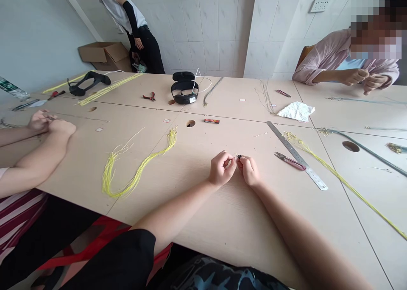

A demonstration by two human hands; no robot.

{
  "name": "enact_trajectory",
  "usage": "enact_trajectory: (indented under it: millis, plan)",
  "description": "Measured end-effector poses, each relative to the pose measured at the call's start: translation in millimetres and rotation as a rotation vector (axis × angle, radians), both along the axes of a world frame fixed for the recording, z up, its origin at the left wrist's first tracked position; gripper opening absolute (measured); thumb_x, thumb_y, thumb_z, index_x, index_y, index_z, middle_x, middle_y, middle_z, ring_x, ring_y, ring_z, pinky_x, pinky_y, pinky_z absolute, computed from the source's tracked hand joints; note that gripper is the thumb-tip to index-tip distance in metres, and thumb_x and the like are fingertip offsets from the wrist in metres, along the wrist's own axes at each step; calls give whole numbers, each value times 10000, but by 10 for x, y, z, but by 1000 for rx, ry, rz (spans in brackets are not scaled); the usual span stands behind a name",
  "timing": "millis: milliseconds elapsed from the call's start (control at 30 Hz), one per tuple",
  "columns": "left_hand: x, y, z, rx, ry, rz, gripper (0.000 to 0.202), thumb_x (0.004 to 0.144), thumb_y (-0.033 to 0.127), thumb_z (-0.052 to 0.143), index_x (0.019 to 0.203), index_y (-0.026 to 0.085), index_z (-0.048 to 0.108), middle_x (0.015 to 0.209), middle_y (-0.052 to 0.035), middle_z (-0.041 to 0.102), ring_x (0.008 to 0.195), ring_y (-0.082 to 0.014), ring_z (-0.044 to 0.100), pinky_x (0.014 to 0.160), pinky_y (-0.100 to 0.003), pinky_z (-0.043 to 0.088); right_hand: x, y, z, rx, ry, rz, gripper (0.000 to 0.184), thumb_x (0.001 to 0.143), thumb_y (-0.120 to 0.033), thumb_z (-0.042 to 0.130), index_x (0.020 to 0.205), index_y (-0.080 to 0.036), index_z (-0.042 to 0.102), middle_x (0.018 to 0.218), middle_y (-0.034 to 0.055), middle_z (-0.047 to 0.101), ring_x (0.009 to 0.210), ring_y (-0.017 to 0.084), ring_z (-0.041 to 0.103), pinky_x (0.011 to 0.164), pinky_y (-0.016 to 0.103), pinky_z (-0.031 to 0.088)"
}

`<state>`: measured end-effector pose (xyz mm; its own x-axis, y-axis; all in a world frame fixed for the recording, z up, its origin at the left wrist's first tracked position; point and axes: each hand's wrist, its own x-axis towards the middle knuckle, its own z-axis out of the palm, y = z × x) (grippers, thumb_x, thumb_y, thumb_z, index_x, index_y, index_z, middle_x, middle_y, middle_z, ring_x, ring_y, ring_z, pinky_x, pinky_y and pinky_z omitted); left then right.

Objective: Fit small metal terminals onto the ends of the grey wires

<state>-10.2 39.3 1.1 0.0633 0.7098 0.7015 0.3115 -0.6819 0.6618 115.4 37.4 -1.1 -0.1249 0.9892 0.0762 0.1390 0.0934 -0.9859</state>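
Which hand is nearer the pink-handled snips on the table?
Right. The right hand is to the snips' left, with a gap between them; the left hand is farther left, beyond the right hand.

A small black piece [239, 156] shows at the frame's centre against a pale tan table [203, 209]. Bright yellow cords [136, 175] lie left of it, and pinkish-red snips [290, 161] right. A maroon-and-white striped shirt [19, 218] fills the lower left, a pink cardigan [330, 54] the upper right.
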Motion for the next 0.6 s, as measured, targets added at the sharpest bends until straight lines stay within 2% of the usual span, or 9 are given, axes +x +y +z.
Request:
enact_trajectory:
  millis: [200,333,500,600]
  plan:
    - [-5,-5,1,-46,2,6,272,847,200,555,614,192,415,548,59,329,492,-76,319,484,-226,292,5,6,-18,-13,24,-23,375,821,-430,360,522,-242,233,488,-35,240,499,121,234,470,287,214]
    - [-5,-5,-1,-77,-17,3,283,850,217,563,611,193,413,550,59,331,499,-81,320,497,-231,298,26,-1,-67,-19,135,-60,427,846,-527,335,532,-239,309,477,-46,247,465,109,233,449,277,222]
    - [-1,-3,-2,-80,-19,0,278,855,202,550,615,192,410,554,58,330,502,-80,326,497,-229,295,59,24,-120,-1,234,-159,338,762,-531,596,706,-200,550,525,-57,379,469,87,309,468,251,275]
    - [0,0,-1,-80,-11,-2,284,858,208,541,610,192,403,549,59,325,497,-78,323,492,-229,294,62,38,-125,-3,262,-189,365,728,-543,649,812,-188,640,543,-49,424,473,83,333,468,248,284]
